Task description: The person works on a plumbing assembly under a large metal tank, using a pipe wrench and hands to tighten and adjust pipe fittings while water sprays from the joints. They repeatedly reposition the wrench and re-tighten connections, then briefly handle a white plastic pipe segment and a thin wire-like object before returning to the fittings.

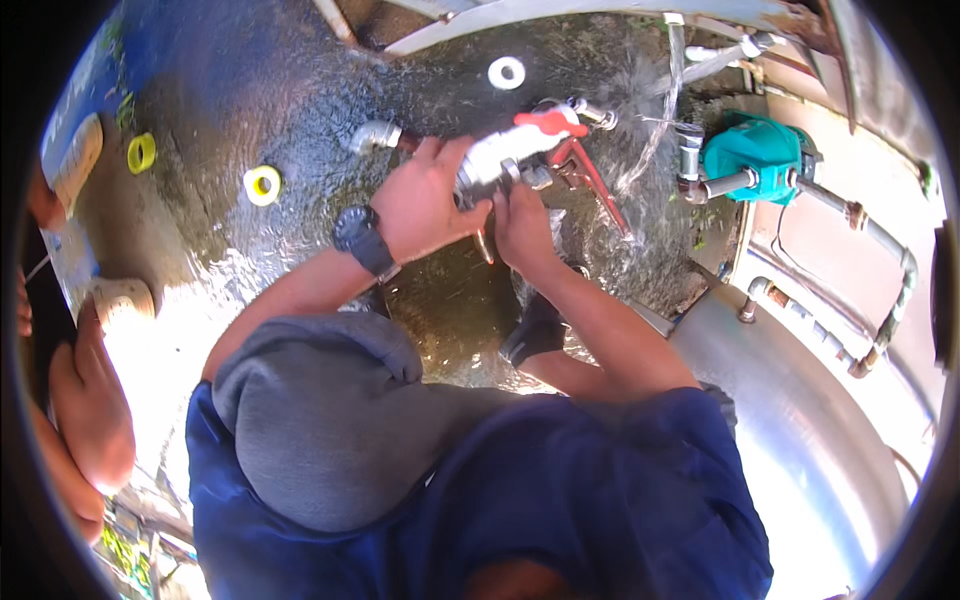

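A shiny metal pipe fitting (484, 172) is between my two hands over the wet ground. My left hand (418, 205), with a black watch on its wrist, closes around its left side. From the right, my right hand (522, 228) grips it with bent fingers; its exact hold is partly hidden. Just beyond are a red valve handle (550, 122) and a small metal fitting (596, 114). A red pipe wrench (592, 190) lies to the right of my hands. Left of them is a grey elbow fitting (376, 137) on a dark pipe.
Tape rolls lie on the wet floor: one white (506, 73), two yellow (262, 185). Water splashes at right below a vertical pipe (674, 70). A teal pump (755, 160) and a large metal tank (790, 390) stand right. Another person's leg (92, 420) is left.
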Motion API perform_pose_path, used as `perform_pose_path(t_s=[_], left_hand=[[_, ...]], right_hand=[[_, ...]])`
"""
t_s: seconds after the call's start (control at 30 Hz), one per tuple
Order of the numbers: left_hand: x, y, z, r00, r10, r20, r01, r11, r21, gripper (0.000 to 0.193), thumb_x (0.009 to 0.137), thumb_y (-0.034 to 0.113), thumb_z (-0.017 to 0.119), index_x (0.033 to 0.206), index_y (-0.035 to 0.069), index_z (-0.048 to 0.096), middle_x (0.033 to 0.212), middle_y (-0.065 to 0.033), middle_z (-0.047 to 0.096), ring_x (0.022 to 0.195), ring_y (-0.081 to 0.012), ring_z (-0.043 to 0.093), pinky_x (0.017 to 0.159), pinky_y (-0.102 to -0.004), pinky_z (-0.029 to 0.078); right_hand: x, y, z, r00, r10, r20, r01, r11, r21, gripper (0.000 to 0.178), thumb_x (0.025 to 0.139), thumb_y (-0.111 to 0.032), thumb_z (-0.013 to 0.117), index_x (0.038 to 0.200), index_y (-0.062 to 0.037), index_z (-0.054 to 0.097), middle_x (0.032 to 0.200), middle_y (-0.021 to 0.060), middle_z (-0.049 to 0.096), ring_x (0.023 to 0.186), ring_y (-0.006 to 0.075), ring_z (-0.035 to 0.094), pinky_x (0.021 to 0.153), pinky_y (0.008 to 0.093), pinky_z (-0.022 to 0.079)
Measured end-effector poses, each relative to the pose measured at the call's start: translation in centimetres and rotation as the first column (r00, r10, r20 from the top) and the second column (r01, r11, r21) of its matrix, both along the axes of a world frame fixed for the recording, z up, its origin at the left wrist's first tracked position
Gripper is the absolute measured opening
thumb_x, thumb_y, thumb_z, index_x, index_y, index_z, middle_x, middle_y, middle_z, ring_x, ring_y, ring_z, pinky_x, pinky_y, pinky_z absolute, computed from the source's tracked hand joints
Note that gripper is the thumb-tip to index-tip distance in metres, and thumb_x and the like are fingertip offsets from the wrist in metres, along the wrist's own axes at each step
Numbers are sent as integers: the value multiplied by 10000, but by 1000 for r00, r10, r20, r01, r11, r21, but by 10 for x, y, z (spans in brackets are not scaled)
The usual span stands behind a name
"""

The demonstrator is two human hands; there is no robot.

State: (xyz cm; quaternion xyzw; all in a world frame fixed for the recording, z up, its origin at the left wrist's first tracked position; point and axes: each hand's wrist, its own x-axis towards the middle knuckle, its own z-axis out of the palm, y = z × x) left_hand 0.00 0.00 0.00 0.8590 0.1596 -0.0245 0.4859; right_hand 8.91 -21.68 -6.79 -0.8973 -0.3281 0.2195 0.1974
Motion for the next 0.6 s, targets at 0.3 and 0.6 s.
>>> perform_pose_path(t_s=[0.3,0.6], left_hand=[[-11,11,-21,995,95,-38,-97,994,-42,696,795,364,814,1315,-2,529,1108,-255,670,1051,-417,655,886,-453,526],[-33,18,-43,969,247,-19,-247,964,-93,714,798,396,818,1282,-34,517,1113,-254,621,1006,-406,648,858,-447,528]], right_hand=[[26,7,66,967,188,172,-154,969,-194,207,945,-190,637,997,11,638,843,183,625,810,379,651,719,481,528],[42,12,56,948,227,-224,-297,887,-355,360,905,-334,703,1042,-5,651,874,164,667,791,401,654,712,476,533]])
